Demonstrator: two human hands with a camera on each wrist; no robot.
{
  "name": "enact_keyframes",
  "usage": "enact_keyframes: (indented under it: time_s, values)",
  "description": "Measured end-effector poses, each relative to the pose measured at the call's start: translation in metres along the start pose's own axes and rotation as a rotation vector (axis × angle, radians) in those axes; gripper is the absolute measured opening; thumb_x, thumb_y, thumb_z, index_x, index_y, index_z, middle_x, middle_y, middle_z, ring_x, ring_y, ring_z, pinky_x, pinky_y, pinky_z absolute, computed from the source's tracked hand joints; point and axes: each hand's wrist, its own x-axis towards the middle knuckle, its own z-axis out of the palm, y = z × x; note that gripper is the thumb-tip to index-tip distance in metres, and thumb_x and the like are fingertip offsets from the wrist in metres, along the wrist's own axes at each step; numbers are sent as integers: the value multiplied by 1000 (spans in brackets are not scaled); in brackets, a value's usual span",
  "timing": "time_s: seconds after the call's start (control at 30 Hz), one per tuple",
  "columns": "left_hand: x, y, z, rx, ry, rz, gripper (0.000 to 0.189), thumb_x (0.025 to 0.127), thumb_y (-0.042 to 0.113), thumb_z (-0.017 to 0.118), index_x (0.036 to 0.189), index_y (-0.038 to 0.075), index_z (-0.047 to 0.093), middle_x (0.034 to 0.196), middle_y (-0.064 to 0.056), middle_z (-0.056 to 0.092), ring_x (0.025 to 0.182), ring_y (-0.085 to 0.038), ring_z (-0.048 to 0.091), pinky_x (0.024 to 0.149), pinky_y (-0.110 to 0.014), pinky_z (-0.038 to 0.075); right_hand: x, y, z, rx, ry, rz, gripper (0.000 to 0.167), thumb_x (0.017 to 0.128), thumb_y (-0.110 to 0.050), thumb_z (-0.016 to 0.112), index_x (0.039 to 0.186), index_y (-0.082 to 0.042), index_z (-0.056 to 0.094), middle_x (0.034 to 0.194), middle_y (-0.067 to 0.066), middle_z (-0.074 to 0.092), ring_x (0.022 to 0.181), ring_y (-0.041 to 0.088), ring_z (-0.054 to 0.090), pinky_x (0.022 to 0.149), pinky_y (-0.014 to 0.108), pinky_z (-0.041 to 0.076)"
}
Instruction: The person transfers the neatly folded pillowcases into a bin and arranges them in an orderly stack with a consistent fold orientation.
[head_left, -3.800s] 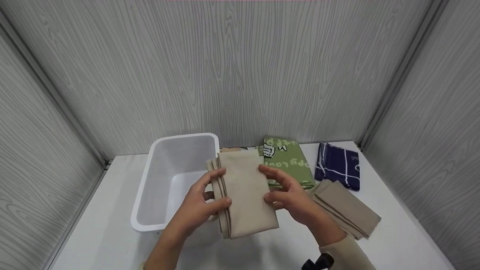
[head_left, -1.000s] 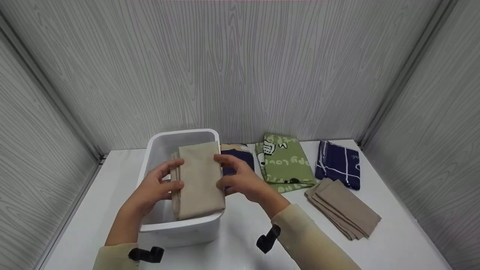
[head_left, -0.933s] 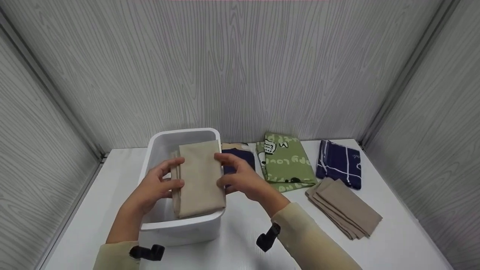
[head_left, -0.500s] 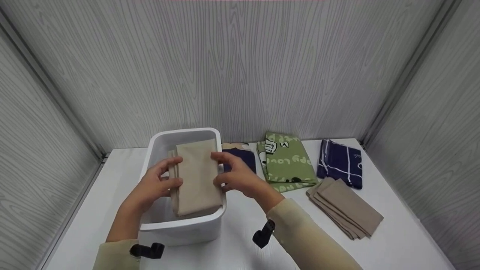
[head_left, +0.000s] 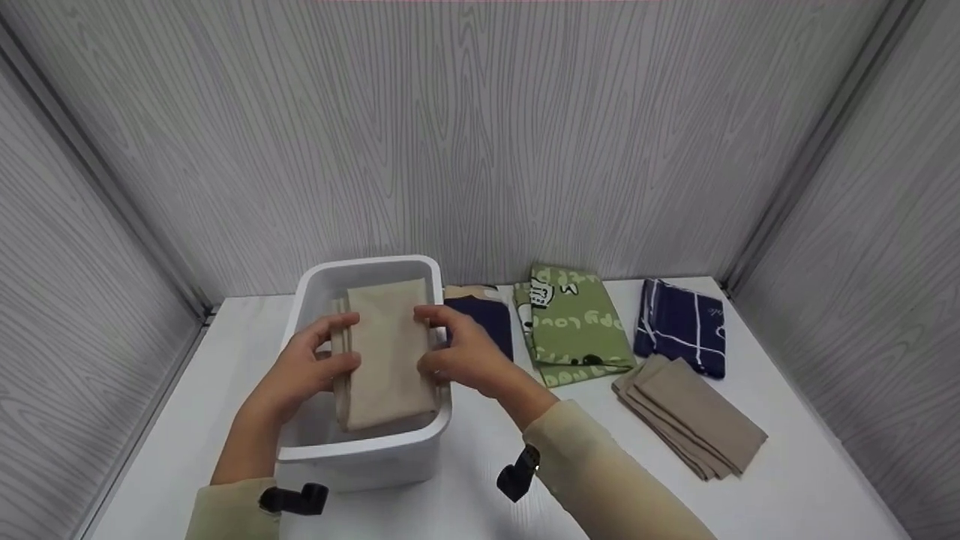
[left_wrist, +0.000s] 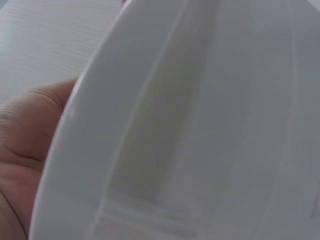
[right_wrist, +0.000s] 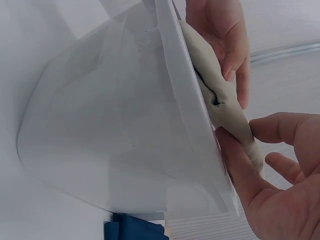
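A folded beige cloth (head_left: 390, 352) lies level across the mouth of a white plastic bin (head_left: 360, 450) in the head view. My left hand (head_left: 300, 367) pinches its left folded edges between thumb and fingers. On the opposite side my right hand (head_left: 469, 352) grips the right edge the same way. From the right wrist, the cloth (right_wrist: 220, 95) shows at the bin's rim, pinched by the right hand (right_wrist: 280, 205), with the left hand (right_wrist: 220, 35) beyond it. The bin wall (left_wrist: 240, 125) fills most of the left wrist view and hides part of the left hand (left_wrist: 30, 145).
Right of the bin lie a navy and tan folded cloth (head_left: 480, 319), a green printed cloth (head_left: 574, 322), and a navy cloth with white lines (head_left: 682, 326). Nearer me is a folded brown cloth (head_left: 694, 420). Wood-grain panels (head_left: 465, 135) surround the white table (head_left: 195, 420).
Both hands carried the beige cloth left from the table's middle to over the bin. In the last second it has shifted slightly further left, inside the bin's right rim.
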Motion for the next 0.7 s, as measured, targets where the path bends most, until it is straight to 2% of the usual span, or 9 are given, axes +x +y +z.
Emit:
enact_keyframes:
  time_s: [0.17,0.43,0.7]
  values:
    - [1,0,-1,42,13,2,65,94,15,66,152,11,37,152,-18,36,115,-32,59,80,-36,57,2,-3,4,-62,14,2,76,77,3,73,145,-20,51,141,7,50,102,24,65,70,38,60]
    - [3,0,-2,100,24,13,66,94,15,66,153,12,37,150,-18,38,113,-32,59,81,-36,56,5,-4,10,-116,36,16,75,77,4,71,145,-19,52,140,9,50,96,25,66,65,36,60]
    - [1,1,-6,133,33,1,66,94,16,65,153,13,36,153,-18,36,115,-34,58,81,-37,55,8,-9,14,-124,13,18,76,77,5,69,147,-19,50,141,9,50,99,25,66,65,36,61]
